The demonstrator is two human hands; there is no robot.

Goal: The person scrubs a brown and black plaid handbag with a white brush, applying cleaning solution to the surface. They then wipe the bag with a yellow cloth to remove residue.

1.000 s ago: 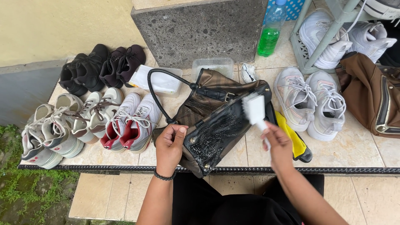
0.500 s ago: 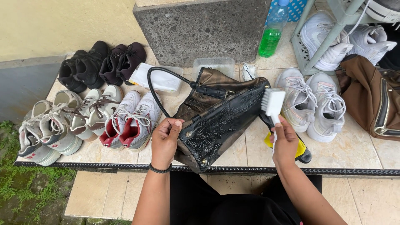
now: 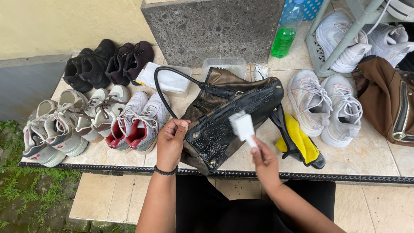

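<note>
Bronze-brown leather handbag [image 3: 224, 88] with a glossy black base lies tipped on its side near the front edge of the tiled ledge [image 3: 379, 159], base turned up toward us, between the red-lined white sneakers [image 3: 138, 123] and the yellow cloth [image 3: 299, 138]. We judge the step in hand to be scrubbing: the black base looks wet and streaked with foam. Our left hand [image 3: 171, 144] steadies the bag at its near corner, fingers curled together and clamped on the base's edge, thumb on top, wrist straight with a dark band. Our right hand [image 3: 265, 162] comes in from the lower right, forearm angled up, fingers pinched shut on the handle of a small white brush [image 3: 242, 126], whose head rests on the middle of the base. Next move, as we judge it, calls for firm bracing from the left while the brush works toward the unscrubbed far end. Green bottle [image 3: 285, 36] stands by the stone block [image 3: 211, 26].
</note>
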